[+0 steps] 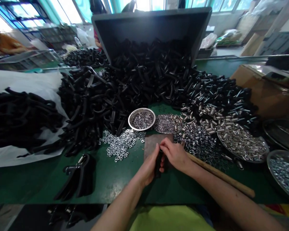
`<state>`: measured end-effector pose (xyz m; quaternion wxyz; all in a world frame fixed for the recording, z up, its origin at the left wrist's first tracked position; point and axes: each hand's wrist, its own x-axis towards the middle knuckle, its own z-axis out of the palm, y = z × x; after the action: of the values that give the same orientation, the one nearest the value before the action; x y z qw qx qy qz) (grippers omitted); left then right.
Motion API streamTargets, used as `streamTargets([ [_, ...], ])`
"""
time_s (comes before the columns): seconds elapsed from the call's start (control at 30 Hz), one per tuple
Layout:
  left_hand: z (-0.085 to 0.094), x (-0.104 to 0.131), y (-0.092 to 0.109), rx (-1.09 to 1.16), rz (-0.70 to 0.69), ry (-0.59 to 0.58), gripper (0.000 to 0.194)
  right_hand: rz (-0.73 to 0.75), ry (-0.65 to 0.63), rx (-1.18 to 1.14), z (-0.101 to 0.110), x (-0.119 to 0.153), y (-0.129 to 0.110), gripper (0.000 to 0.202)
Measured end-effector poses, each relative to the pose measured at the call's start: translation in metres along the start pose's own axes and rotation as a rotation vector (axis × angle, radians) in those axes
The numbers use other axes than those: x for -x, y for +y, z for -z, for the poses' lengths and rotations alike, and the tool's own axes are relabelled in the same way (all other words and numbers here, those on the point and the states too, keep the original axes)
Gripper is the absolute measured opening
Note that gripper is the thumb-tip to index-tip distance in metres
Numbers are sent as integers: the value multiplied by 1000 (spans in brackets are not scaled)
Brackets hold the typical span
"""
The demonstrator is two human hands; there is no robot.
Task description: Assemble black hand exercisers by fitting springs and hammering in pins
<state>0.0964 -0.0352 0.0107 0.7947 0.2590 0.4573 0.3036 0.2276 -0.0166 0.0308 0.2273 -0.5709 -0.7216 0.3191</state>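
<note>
Close to my body, my left hand (pixel 148 166) is wrapped round a black plastic handle piece (pixel 158 169), which is mostly hidden by the fingers. My right hand (pixel 177 155) pinches at the top end of that piece, fingertips touching the left thumb; whatever small part is between them cannot be made out. Beneath both hands lies a flat metal plate (pixel 149 143). A wooden tool handle (pixel 223 175) passes under my right forearm. Left of the plate, loose metal nuts (pixel 120 146) are spread on the green table (pixel 103 183).
A steel bowl (pixel 130 123) and an oval dish (pixel 159 130) hold small metal parts. Springs (pixel 207 110) and a tray of pins (pixel 243 144) are at right. Black parts spill from a grey bin (pixel 202 32). A clamp-like black assembly (pixel 79 176) stands front left. Another person (pixel 7 43) sits far left.
</note>
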Motion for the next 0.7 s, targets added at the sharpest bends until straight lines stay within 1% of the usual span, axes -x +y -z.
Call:
streamTargets([
  [0.13,1,0,-6,-82,-34,49,54,14,-4,-49,0,4,3,14],
  [0.2,0,-1,-7,-106,-39,45,53,27,-2,-56,-2,7,6,14],
  [0.27,-2,-1,-8,-142,-59,41,51,29,17,-69,-4,10,9,15],
  [0.37,-2,-3,-8,-252,-117,93,49,3,54,-152,-6,12,13,16],
  [0.47,2,-5,-6,-408,-239,145,43,-11,21,-319,-5,9,16,15],
  [0.57,8,-6,-3,-600,-417,153,35,-43,-51,-525,-3,5,17,8],
  [0.6,10,-5,-1,-649,-454,157,33,-56,-64,-562,-3,4,16,8],
  [0.7,13,-3,0,-715,-476,181,29,-55,-50,-559,-4,6,12,9],
])
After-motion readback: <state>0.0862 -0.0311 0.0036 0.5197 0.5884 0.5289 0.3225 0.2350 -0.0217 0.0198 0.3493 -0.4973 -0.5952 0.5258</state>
